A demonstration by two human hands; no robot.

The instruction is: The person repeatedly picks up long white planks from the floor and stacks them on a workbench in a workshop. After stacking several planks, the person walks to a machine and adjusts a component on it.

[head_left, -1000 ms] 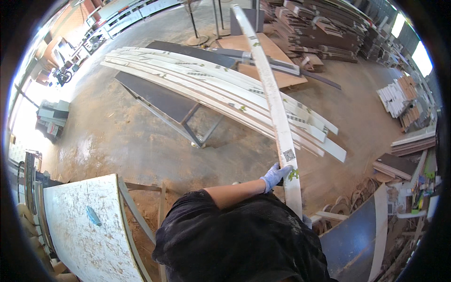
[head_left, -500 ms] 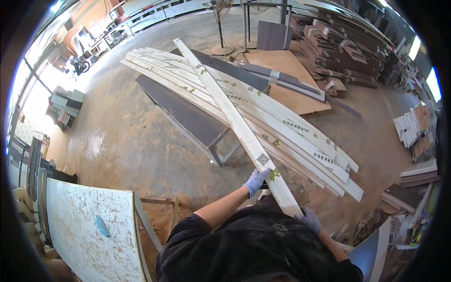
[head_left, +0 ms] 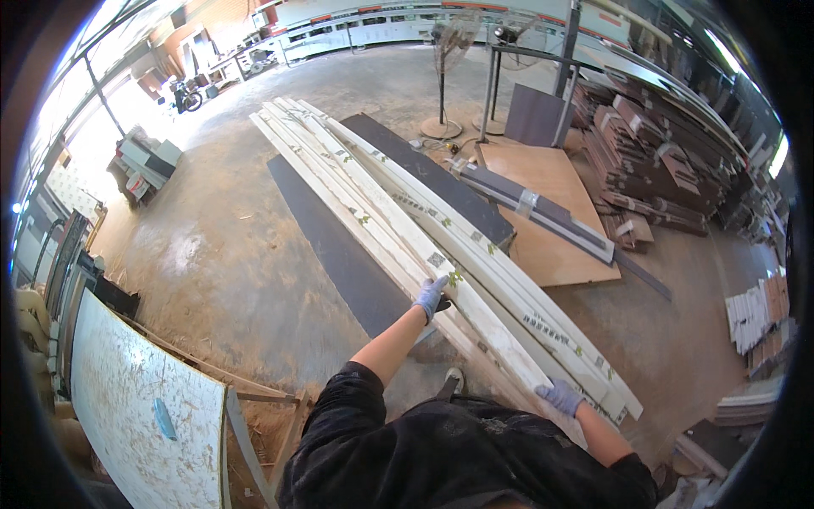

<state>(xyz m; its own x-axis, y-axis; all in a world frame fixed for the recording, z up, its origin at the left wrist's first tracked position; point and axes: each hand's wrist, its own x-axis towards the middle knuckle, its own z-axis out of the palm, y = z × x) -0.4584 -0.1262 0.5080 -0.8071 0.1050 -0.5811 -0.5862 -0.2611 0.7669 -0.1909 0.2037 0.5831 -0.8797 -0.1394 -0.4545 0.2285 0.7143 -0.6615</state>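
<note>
1. The torso at the lower edge hides the near end of the stack (head_left: 475, 254); fingers under the board are hard to make out
2. The left hand (head_left: 432, 295) grips the white board (head_left: 398, 229) at frame centre
3. The right hand (head_left: 560, 395) clasps its lower-right end
4. The board lies on the stack, running to upper left

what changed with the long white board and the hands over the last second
The long white board, raised and angled across the stack a second ago, has swung down to lie along the stack of white boards. The left hand kept its grip partway up it; the right hand, out of view at first, now holds the near end. The dark panel under the stack and the white speckled sheet stayed put.
</note>
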